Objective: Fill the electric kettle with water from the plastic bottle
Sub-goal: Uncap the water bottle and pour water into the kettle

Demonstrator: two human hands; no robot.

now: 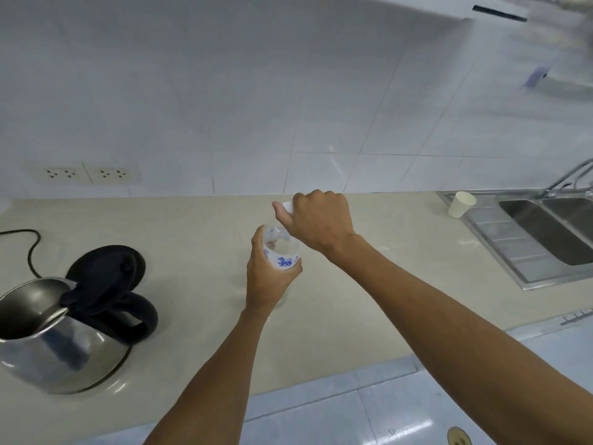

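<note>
A clear plastic bottle [281,252] with a blue-printed label stands on the beige counter [199,226], and my left hand [268,277] is wrapped around its body. Just above the bottle's neck, my right hand [316,223] is closed on the white cap [287,207], which looks lifted off the neck. At the left of the counter stands the steel electric kettle [57,335], its black lid [106,274] flipped open and its black handle turned toward the bottle. The kettle's inside looks dark; I cannot tell if it holds water.
A black cord [30,248] runs behind the kettle toward two wall sockets [88,175]. At the right, a paper cup [461,204] stands on the drainboard of a steel sink [545,232] with a faucet [568,175]. The counter's front edge runs diagonally above a tiled floor.
</note>
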